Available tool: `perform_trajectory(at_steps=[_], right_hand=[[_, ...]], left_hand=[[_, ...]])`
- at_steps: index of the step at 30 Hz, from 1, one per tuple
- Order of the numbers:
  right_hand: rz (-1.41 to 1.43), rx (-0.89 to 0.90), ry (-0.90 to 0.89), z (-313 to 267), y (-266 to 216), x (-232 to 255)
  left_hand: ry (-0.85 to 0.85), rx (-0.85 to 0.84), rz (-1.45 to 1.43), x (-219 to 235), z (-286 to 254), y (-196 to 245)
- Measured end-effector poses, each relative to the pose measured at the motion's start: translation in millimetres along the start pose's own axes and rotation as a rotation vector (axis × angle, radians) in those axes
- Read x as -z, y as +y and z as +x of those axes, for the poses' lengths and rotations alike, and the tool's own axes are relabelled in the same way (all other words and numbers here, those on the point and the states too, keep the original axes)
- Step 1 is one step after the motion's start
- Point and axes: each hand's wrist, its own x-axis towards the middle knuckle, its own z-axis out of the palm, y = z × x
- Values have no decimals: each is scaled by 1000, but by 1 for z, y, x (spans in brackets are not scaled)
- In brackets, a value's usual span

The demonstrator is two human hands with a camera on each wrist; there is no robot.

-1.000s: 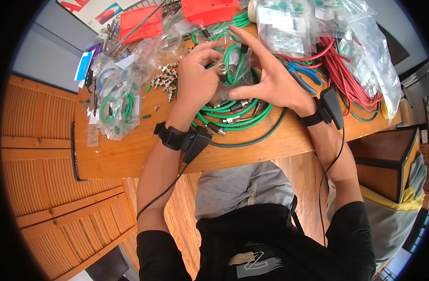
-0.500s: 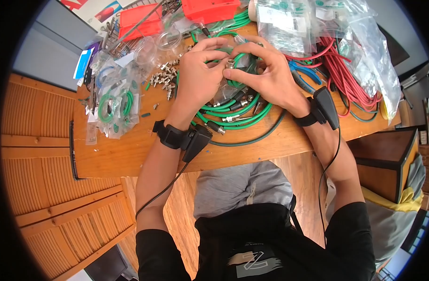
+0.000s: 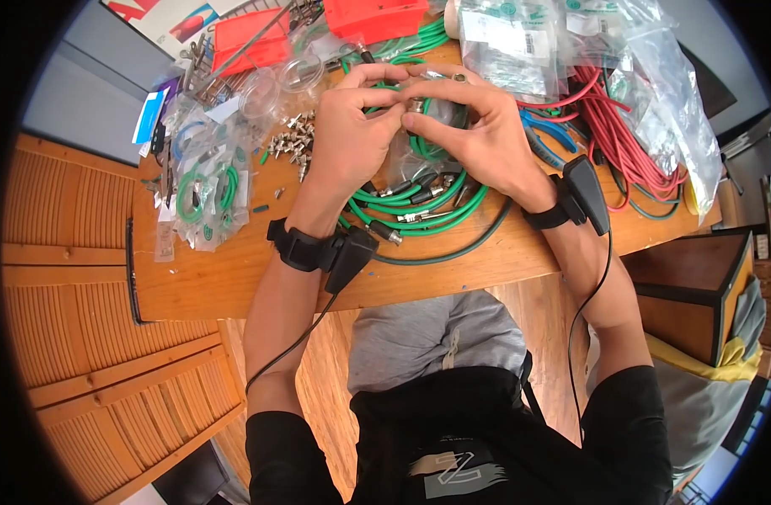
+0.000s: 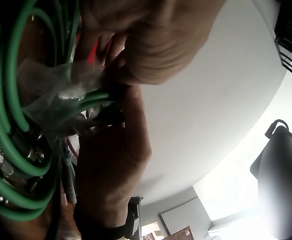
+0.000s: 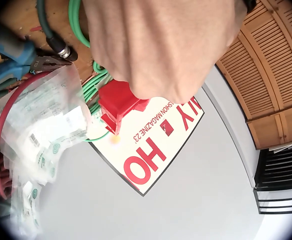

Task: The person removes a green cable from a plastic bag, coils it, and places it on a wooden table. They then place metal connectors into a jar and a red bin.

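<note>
Both hands meet over the table, fingertips close together. My left hand [image 3: 356, 126] pinches a coiled green cable [image 3: 427, 145] with a metal connector [image 3: 416, 106] at its end. From the other side my right hand [image 3: 486, 126] grips the same cable, its thumb beside the connector. Clear plastic film [image 4: 41, 97] wraps round the held cable in the left wrist view. Fingers hide most of the connector. Below the hands lie loops of more green cable [image 3: 436, 220] with metal and black ends. In the right wrist view the back of the right hand [image 5: 156, 45] covers the work.
Loose metal connectors [image 3: 293, 139] lie left of the hands, beyond bagged green cables [image 3: 208, 194]. Red bins [image 3: 373, 18] stand at the back. To the right are blue-handled pliers [image 3: 547, 133], red cables [image 3: 629, 143] and clear packets [image 3: 516, 46].
The right hand has gone from spread fingers to closing on the cable beside the left hand. The connector, in plain sight before, is now mostly covered by fingers.
</note>
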Motion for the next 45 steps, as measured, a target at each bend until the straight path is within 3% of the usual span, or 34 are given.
perform_trajectory(at_steps=[7,9,12,15,18,20,23,24,25,28,31,34,36,38,42,45], right_hand=[[38,-30,3,1,0,0],[24,-113,3,0,-4,0],[35,-115,33,-2,0,1],[211,-192,150,3,2,6],[296,-265,290,9,7,17],[328,-345,329,11,7,20],[424,-292,288,9,13,11],[475,-282,267,7,9,7],[336,-327,165,6,-2,13],[239,-257,111,3,3,10],[348,-245,229,7,7,7],[500,-395,174,9,12,22],[450,-428,51,9,15,32],[499,-514,-42,10,13,37],[799,-518,-148,11,16,41],[656,-542,-161,8,7,36]], left_hand=[[6,-32,117,1,1,3],[3,-32,131,1,2,3],[1,-14,37,-2,1,1],[65,119,-181,-5,3,-4],[201,358,-436,-10,5,11],[44,396,-680,-11,4,5],[-18,400,-900,-22,-2,12],[-6,382,-853,-19,-2,7],[6,366,-806,-16,-1,-2],[88,334,-738,-11,-1,-1],[57,309,-707,-3,0,-2],[-58,338,-677,3,-1,-4],[-97,358,-657,2,-2,-5],[-53,362,-757,1,-2,-2],[40,334,-885,-1,0,-1],[47,369,-939,-1,0,0]])
